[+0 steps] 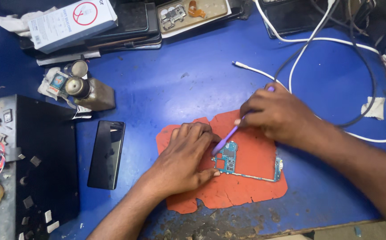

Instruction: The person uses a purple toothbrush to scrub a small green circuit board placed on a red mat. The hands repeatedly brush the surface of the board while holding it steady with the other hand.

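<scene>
right hand (277, 113) gripping purple brush (226, 137), left hand (188, 155) flat on circuit board (230, 160); white box (70, 22) top-left

The left hand (185, 156) is pinning a circuit board (229, 158) on an orange mat (246, 189); the right hand (276, 114) is holding a purple brush (226, 138) against it.
</scene>
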